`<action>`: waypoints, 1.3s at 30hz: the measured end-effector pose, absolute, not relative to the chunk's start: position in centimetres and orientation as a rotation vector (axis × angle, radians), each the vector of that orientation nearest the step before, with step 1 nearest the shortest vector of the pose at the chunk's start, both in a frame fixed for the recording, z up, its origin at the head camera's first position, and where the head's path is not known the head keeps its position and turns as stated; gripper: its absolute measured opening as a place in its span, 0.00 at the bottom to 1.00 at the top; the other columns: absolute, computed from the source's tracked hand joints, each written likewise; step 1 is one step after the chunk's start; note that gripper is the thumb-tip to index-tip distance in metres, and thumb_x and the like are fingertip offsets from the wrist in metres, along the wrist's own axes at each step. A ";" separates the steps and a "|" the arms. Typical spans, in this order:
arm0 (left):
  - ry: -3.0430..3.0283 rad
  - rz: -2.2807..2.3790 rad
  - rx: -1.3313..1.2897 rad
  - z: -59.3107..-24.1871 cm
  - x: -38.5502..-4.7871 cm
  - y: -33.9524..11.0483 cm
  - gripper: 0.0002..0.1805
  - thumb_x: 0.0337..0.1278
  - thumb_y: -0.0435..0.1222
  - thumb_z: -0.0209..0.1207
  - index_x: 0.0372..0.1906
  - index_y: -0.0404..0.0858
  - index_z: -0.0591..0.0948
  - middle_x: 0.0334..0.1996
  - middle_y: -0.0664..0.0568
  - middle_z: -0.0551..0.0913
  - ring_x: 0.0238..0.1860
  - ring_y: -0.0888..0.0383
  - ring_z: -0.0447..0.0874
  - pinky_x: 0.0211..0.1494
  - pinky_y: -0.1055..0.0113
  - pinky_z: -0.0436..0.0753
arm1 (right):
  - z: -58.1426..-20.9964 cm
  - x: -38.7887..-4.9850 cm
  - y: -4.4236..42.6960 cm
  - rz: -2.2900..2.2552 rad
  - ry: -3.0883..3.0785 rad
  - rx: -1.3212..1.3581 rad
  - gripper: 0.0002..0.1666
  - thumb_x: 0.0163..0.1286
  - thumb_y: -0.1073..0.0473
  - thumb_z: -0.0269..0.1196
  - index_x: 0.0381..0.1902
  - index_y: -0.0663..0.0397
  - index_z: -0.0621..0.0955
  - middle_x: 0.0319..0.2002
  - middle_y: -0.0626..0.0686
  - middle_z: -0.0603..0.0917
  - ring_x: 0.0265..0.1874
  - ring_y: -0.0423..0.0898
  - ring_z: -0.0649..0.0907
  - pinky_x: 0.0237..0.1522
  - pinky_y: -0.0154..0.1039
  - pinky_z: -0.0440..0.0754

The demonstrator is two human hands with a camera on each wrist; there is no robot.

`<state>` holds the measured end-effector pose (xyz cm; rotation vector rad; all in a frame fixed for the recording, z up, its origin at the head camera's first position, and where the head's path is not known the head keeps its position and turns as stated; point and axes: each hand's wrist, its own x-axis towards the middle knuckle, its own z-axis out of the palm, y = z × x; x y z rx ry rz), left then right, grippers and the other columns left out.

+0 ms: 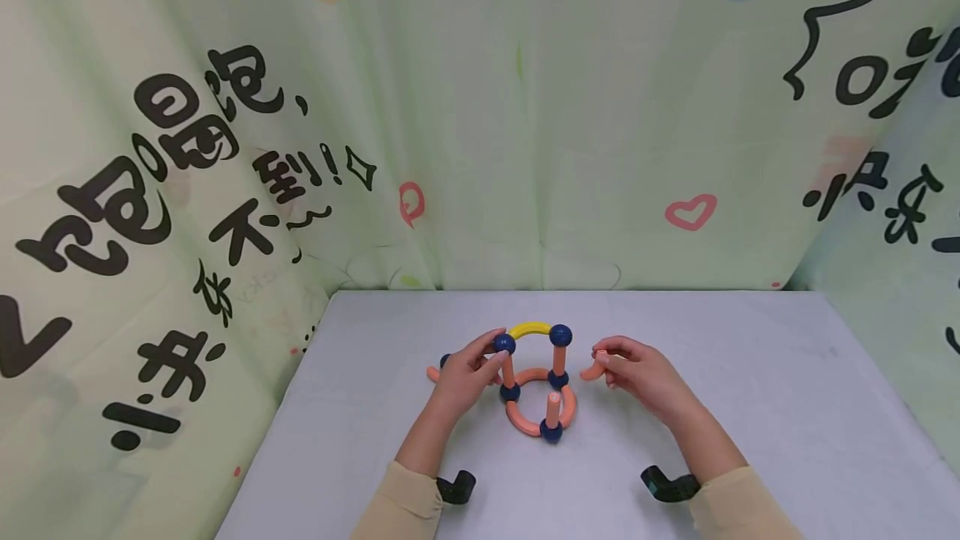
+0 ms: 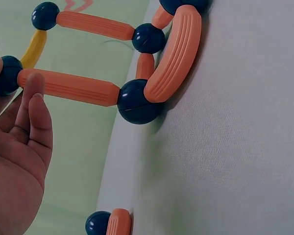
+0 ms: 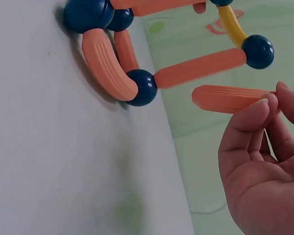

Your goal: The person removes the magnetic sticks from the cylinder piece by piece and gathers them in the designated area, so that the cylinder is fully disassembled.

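A frame of magnetic building sticks and balls stands on the table, its base a ring of curved orange sticks (image 1: 567, 408) joined by blue balls. Three straight orange sticks rise from the ring. A curved yellow stick (image 1: 530, 328) bridges the blue balls atop the two rear uprights. My left hand (image 1: 463, 377) pinches the blue ball (image 2: 8, 76) atop the left upright. Right of the frame and apart from it, my right hand (image 1: 641, 373) pinches a curved orange stick (image 3: 225, 99) between thumb and fingers. The front upright (image 1: 553, 411) has no ball on its top.
Behind my left hand lie another blue ball (image 1: 445, 360) and an orange stick (image 1: 432, 373), partly hidden. The white table (image 1: 750, 390) meets a printed curtain (image 1: 570, 232) at its back edge. Each wrist wears a black device.
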<state>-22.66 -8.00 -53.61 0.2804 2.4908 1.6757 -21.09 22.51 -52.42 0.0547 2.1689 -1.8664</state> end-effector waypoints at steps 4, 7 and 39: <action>2.493 1.668 0.268 -53.6 -22.7 -8.0 0.26 0.64 0.56 0.58 0.66 0.64 0.73 0.46 0.56 0.83 0.35 0.48 0.85 0.42 0.68 0.85 | -53.1 -21.1 23.7 -1.912 2.140 0.067 0.33 0.69 0.47 0.65 0.60 0.65 0.71 0.44 0.54 0.80 0.38 0.50 0.81 0.44 0.36 0.83; 2.483 1.670 0.258 -53.5 -22.6 -7.9 0.26 0.63 0.57 0.58 0.66 0.64 0.73 0.47 0.56 0.83 0.37 0.45 0.85 0.43 0.67 0.85 | -53.7 -21.1 24.6 -1.905 2.151 0.092 0.34 0.69 0.49 0.64 0.63 0.66 0.70 0.47 0.56 0.80 0.39 0.50 0.83 0.45 0.34 0.85; 2.474 1.672 0.256 -53.7 -22.7 -7.9 0.26 0.64 0.56 0.59 0.66 0.64 0.73 0.49 0.55 0.84 0.35 0.47 0.84 0.40 0.69 0.84 | -57.2 -20.7 32.8 -1.514 2.428 0.346 0.33 0.70 0.38 0.61 0.67 0.47 0.73 0.30 0.47 0.77 0.23 0.40 0.74 0.24 0.35 0.74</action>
